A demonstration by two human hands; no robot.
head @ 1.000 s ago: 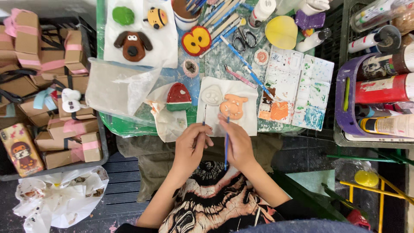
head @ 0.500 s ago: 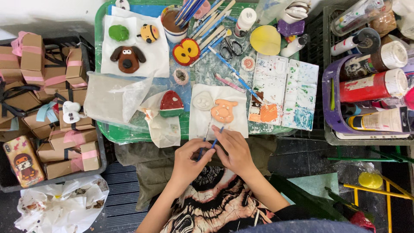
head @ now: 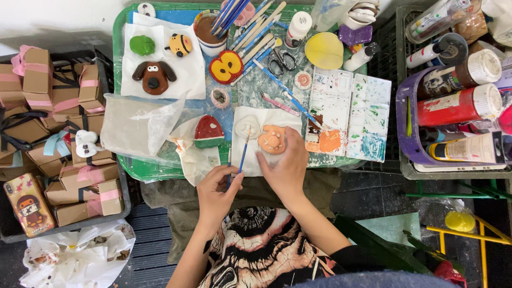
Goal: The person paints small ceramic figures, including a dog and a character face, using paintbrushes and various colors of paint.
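1. The left hand has its fingers curled round the lower end of a blue-handled paintbrush, whose tip points up at a pale unpainted clay piece
2. The right hand lies on the white paper, fingers loosely bent and touching the lower edge of an orange clay face; it grips nothing that can be seen
3. Both clay pieces rest side by side on that paper, at the near edge of the green tray on the worktop
4. Just left of the paper sits a red and green clay figure
5. To the right of the paper lies a white paint palette with orange and blue-green smears
6. Farther back, on another sheet, sit a brown clay dog head, a green clay lump and a yellow bee
7. A cup of brushes stands near the tray's far edge
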